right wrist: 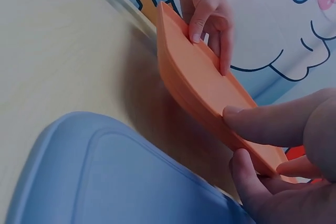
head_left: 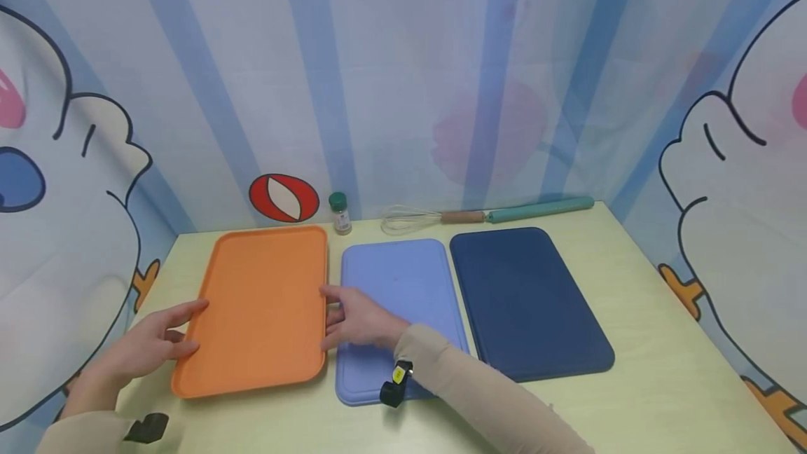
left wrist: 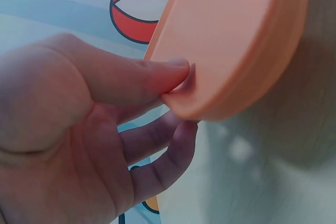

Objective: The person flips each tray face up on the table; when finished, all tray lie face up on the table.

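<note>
An orange tray [head_left: 258,307] with a raised rim is gripped by both hands at its two long sides. My left hand [head_left: 148,342] pinches its left rim, thumb over the top and fingers below, as the left wrist view shows. On the opposite side my right hand [head_left: 362,317] pinches the right rim between thumb and fingers. In the right wrist view the tray [right wrist: 205,82] is tilted, with shadow on the table beneath it. A light blue board [head_left: 397,279] lies just right of the tray, partly hidden under my right hand and forearm.
To the right lies a dark blue board [head_left: 529,300]. Along the back edge stand a small green-capped jar [head_left: 340,214], a whisk [head_left: 412,219] and a teal rod-like thing [head_left: 542,209]. A printed cloth [head_left: 403,90] hangs behind the pale table [head_left: 681,370].
</note>
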Demonstrator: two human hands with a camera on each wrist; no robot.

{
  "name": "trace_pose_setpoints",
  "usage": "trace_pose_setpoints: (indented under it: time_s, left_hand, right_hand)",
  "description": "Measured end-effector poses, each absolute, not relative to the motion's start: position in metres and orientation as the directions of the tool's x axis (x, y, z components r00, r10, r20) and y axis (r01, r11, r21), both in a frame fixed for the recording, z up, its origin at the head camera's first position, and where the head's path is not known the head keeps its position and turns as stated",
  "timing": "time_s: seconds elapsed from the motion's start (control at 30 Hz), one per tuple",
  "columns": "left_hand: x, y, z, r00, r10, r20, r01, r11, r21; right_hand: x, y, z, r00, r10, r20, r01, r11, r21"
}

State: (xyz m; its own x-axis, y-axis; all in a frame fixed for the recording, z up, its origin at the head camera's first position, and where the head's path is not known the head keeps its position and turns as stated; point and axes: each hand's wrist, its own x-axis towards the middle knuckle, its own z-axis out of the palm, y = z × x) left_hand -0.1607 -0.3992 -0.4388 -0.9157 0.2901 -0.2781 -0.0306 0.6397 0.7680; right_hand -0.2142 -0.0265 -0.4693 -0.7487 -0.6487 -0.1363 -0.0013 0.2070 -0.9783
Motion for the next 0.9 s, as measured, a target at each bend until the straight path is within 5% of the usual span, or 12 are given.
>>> trace_pose_setpoints:
  time_s: [0.9]
  left_hand:
    - [-0.16,-0.402,-0.451,-0.909,0.286,-0.303,-0.009,0.713,0.701]
  right_hand:
    - [-0.203,-0.037,-0.463,-0.768,-0.614,-0.182,-0.255,0.554,-0.792]
